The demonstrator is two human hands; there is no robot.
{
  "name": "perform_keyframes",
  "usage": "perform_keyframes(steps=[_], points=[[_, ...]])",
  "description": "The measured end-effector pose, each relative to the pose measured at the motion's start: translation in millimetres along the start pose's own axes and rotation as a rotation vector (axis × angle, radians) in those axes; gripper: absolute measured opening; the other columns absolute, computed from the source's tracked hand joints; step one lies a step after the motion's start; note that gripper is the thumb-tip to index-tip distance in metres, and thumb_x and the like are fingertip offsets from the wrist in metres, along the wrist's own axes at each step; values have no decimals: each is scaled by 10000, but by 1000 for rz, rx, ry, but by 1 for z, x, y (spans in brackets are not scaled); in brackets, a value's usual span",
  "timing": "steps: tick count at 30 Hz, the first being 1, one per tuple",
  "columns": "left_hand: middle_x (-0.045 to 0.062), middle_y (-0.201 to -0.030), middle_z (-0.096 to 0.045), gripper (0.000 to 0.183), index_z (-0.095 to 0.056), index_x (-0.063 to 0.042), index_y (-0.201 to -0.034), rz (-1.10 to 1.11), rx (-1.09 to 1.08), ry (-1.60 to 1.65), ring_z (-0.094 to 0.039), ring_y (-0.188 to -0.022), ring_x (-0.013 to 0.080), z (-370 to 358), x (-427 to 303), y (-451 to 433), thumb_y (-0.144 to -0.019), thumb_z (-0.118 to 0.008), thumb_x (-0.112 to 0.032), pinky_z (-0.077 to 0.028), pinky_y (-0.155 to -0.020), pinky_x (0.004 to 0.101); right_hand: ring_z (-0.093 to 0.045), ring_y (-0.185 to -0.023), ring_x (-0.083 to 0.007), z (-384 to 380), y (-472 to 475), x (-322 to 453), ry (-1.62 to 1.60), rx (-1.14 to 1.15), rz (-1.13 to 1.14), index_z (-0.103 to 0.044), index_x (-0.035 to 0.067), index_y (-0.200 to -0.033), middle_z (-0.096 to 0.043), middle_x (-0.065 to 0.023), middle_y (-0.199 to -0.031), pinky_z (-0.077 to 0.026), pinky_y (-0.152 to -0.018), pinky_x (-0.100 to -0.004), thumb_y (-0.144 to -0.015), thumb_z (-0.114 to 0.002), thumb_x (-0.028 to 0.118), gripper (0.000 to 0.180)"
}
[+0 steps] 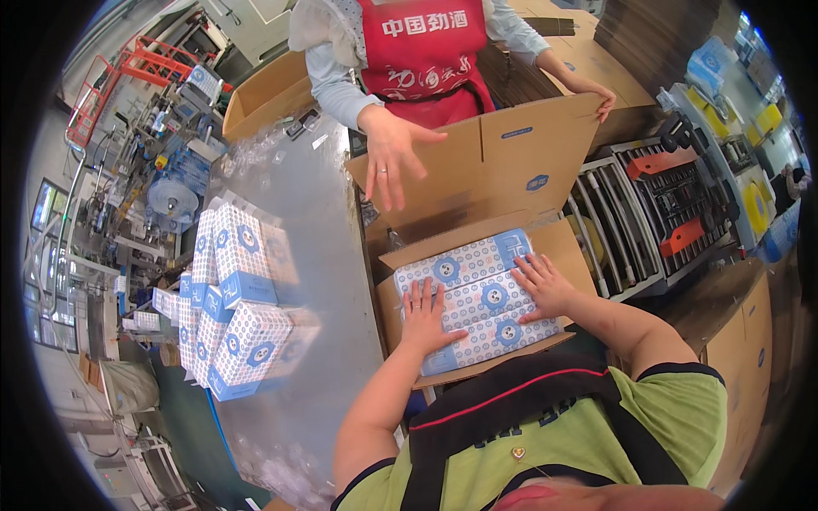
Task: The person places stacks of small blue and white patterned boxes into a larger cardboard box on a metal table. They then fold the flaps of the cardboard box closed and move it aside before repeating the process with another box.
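Three long packs in white and blue patterned plastic film (476, 297) lie side by side in an open cardboard box (562, 246), filling its mouth. My left hand (425, 319) rests flat on the packs near their left end, fingers spread. Across from it, my right hand (542, 287) lies on their right end, fingers apart. Neither hand is closed round anything. The box's flaps stand outward around the packs. Just beyond, a large brown cardboard sheet (473, 166) stands on edge, its top right corner held by a co-worker's hand (597, 99). The co-worker's other hand (393, 153) is spread above the sheet's left part.
Left of the box runs a metal table (319, 274) bearing a stack of similar packs (246, 319) and scraps of clear film. A roller conveyor (617, 223) is at the right. The co-worker in a red apron (425, 57) stands opposite, beside more stacked cardboard (601, 57).
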State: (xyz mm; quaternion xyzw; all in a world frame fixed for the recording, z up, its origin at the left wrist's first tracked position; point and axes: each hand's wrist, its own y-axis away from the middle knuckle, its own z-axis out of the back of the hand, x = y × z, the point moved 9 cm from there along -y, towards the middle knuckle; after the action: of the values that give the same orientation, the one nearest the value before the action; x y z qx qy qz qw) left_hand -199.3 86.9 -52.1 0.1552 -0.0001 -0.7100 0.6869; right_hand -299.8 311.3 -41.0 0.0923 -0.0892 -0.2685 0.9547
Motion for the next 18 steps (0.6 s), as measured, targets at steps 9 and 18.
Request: perform_keyframes(steps=[9,18], points=[[207,-1609,-49,1178,-178,-48,-1539,42,51,-23,16,-1481,427,-29,8,-7,-708,-631,-749,-36,-1182,557,-135,-1471,-415,-15,-20,5,-54,-70,51,-259,-29,-1491,-174,-258,-1575,-137,-1179,-543,-733,-581,764,1143],[276,-1547,-213,994,-145,12,-1525,366,-426,513,-228,-1435,401,-44,102,33,-831,-733,-389,-232,-1169,442,-150,-1473,-391,-24,-15,-1,-158,-156,56,-250,-4,-1502,-175,-208,-1591,-147,-1185,-523,-763,-615,695,1080]])
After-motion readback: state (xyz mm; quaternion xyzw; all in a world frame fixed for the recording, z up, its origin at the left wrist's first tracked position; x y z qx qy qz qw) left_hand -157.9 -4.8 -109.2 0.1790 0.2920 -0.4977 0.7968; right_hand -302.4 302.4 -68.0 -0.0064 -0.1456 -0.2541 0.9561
